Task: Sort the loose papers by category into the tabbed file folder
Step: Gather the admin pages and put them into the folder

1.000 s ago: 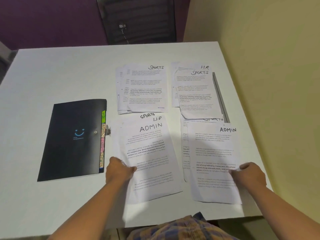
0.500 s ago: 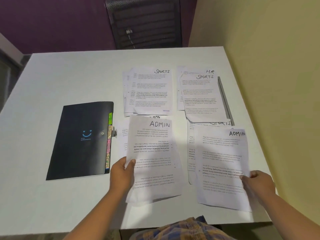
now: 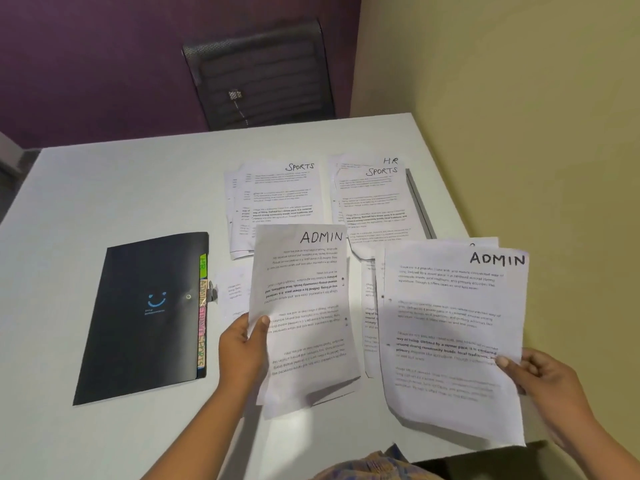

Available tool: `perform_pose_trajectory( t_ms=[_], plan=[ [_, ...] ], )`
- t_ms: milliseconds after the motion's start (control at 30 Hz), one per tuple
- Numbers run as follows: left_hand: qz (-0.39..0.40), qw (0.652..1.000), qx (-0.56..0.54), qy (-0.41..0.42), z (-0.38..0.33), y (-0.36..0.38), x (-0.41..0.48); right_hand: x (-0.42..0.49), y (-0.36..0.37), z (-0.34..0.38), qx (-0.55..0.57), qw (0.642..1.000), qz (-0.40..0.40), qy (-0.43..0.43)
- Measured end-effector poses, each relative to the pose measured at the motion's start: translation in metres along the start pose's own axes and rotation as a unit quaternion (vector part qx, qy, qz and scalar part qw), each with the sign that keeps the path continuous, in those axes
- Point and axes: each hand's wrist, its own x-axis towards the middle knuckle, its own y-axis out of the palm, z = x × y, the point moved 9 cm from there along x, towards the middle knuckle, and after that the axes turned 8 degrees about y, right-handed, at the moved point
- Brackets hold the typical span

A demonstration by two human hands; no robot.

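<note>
I count one table (image 3: 104,202); one closed black folder (image 3: 145,323) left of left hand (image 3: 239,344); two piles beyond hands, SPORTS pile (image 3: 277,199) and HR pile (image 3: 374,202) (more sheets underneath); two ADMIN sheets. Both flat one second ago, now lifted. Left hand pinches left ADMIN sheet (image 3: 304,306), thumb on top; right hand (image 3: 543,379) pinches right ADMIN sheet (image 3: 450,323).

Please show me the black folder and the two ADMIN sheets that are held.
Black tabbed file folder (image 3: 138,341): head view, front cover.
White ADMIN sheet (image 3: 304,317) in left hand (image 3: 239,344): head view, page middle.
White ADMIN sheet (image 3: 450,341) in right hand (image 3: 540,379): head view, page middle.
</note>
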Motion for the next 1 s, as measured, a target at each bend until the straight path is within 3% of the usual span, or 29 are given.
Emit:
perform_pose_trajectory(
  t_ms=[167,433,800,1000],
  plan=[
    [0.01,1.0,-0.004,0.002,-0.008,0.012,0.003,0.012,0.013,0.005,-0.001,1.0,-0.021,0.003],
    [0.01,1.0,0.01,0.004,-0.01,0.01,-0.001,0.053,0.038,-0.031,-0.113,0.99,-0.048,0.068],
    [-0.01,1.0,-0.004,0.002,-0.016,-0.001,-0.003,0.026,0.012,-0.004,0.075,0.996,-0.054,0.016],
    [0.015,0.999,-0.027,-0.015,-0.018,0.011,0.002,0.003,0.052,0.03,0.118,0.99,0.063,0.041]
  ],
)
